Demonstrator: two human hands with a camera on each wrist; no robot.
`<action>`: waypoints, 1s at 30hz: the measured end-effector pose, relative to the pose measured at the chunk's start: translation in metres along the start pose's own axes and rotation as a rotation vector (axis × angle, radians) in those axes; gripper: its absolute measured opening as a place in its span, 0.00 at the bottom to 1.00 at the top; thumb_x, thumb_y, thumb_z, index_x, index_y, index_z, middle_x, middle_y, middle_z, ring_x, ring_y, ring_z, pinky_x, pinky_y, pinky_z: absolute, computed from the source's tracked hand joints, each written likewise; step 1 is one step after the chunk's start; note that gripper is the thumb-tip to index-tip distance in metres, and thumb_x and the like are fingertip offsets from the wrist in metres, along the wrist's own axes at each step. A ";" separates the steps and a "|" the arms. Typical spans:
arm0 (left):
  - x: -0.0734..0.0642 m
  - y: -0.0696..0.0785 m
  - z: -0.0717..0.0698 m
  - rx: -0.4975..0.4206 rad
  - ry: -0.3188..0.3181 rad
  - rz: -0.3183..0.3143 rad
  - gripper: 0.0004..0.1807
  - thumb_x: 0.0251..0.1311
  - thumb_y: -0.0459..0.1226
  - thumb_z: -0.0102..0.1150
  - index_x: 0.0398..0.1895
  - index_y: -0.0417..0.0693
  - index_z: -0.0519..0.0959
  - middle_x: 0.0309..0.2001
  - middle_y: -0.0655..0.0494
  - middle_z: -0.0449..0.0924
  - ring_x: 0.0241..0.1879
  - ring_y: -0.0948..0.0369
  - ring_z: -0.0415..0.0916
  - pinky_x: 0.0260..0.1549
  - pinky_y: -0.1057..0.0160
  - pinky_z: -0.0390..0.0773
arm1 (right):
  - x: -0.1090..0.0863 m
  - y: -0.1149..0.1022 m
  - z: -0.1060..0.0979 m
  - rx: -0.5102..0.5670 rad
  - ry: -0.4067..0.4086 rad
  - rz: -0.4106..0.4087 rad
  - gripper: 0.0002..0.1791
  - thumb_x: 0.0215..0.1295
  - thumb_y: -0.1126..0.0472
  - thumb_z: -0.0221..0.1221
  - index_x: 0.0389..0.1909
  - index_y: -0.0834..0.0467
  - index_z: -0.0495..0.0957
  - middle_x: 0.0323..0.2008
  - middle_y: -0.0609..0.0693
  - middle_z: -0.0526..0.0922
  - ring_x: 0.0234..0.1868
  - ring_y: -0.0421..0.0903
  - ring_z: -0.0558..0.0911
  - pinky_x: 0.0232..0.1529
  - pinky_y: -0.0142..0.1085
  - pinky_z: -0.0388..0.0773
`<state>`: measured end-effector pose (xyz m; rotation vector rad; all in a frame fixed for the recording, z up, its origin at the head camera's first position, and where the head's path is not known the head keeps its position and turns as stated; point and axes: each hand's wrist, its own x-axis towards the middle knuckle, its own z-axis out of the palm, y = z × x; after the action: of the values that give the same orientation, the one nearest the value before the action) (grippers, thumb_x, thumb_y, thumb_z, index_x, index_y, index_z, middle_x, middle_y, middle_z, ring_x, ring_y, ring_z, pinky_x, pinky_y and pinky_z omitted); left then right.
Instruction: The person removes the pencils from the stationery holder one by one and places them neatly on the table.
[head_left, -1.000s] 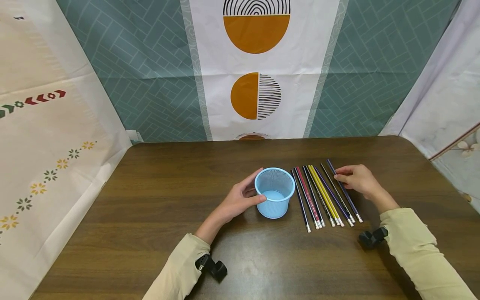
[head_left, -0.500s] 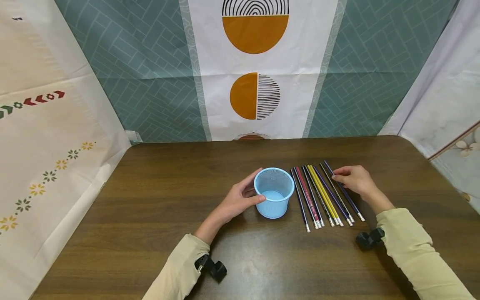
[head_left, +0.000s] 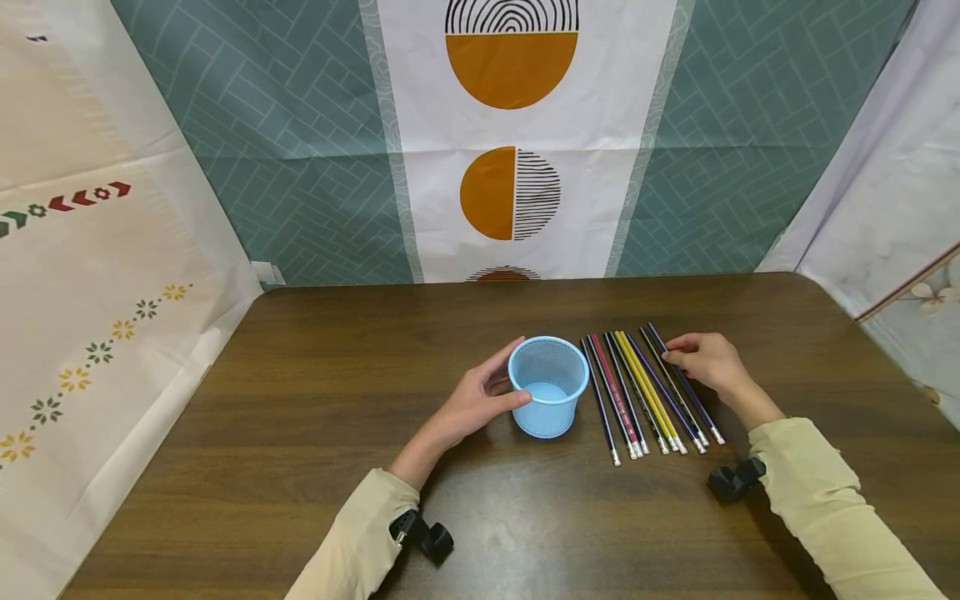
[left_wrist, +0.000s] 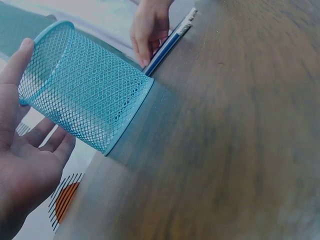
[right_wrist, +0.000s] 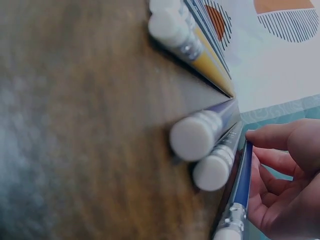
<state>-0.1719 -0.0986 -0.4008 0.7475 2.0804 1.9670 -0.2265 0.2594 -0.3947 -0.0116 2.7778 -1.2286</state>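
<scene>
A light-blue mesh pencil cup (head_left: 546, 422) stands upright on the table, its inside showing nothing but its bottom. My left hand (head_left: 480, 402) grips it from the left, thumb at the near rim and fingers round the far side. To the right of the cup lies a row of pencils (head_left: 645, 392) in dark blue, red, black, yellow and purple, eraser ends toward me. At the row's right end, my right hand (head_left: 708, 363) pinches a dark blue pencil (right_wrist: 244, 180) between thumb and fingers, alongside a black one.
The brown wooden table (head_left: 315, 433) ends at a patterned cloth backdrop (head_left: 322, 150). Light cloths hang at the left and right sides. A small black camera (head_left: 423, 536) is strapped at each sleeve.
My right hand has shifted slightly left with the dark blue pencil, whose far end now lies closer to the row. The left hand and cup have stayed in place.
</scene>
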 end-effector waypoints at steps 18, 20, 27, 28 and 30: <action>0.002 0.000 0.001 -0.012 -0.021 -0.002 0.45 0.62 0.33 0.63 0.77 0.46 0.48 0.69 0.38 0.59 0.65 0.46 0.63 0.62 0.54 0.65 | 0.002 0.001 -0.001 0.016 0.017 0.002 0.18 0.68 0.63 0.56 0.50 0.75 0.76 0.39 0.63 0.81 0.31 0.43 0.78 0.28 0.29 0.78; 0.003 -0.001 0.000 -0.026 -0.039 0.008 0.48 0.62 0.40 0.64 0.77 0.44 0.45 0.70 0.36 0.57 0.66 0.45 0.61 0.63 0.55 0.63 | 0.002 0.001 -0.002 0.019 0.019 0.007 0.18 0.69 0.63 0.55 0.50 0.75 0.75 0.40 0.64 0.81 0.31 0.42 0.78 0.29 0.30 0.78; 0.002 -0.003 -0.005 -0.025 -0.066 0.015 0.60 0.51 0.66 0.56 0.76 0.40 0.45 0.73 0.37 0.50 0.70 0.45 0.54 0.66 0.49 0.57 | 0.000 0.001 -0.003 0.049 -0.004 0.001 0.19 0.70 0.64 0.53 0.52 0.76 0.73 0.42 0.66 0.80 0.31 0.41 0.79 0.30 0.30 0.79; 0.002 -0.002 -0.007 -0.013 -0.060 0.015 0.59 0.52 0.67 0.54 0.76 0.39 0.46 0.73 0.37 0.50 0.70 0.46 0.52 0.67 0.49 0.56 | -0.001 0.001 -0.004 0.057 -0.011 0.001 0.19 0.71 0.64 0.52 0.53 0.77 0.72 0.42 0.66 0.80 0.31 0.41 0.79 0.30 0.30 0.79; 0.001 0.002 -0.010 0.010 -0.038 0.004 0.55 0.57 0.67 0.47 0.76 0.38 0.48 0.73 0.39 0.50 0.71 0.47 0.50 0.67 0.49 0.54 | -0.001 0.001 -0.005 0.067 -0.027 0.005 0.20 0.71 0.63 0.52 0.54 0.77 0.71 0.43 0.67 0.79 0.32 0.41 0.79 0.31 0.29 0.79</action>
<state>-0.1775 -0.1070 -0.3976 0.7855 2.0703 1.9301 -0.2260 0.2641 -0.3920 -0.0161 2.7115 -1.3094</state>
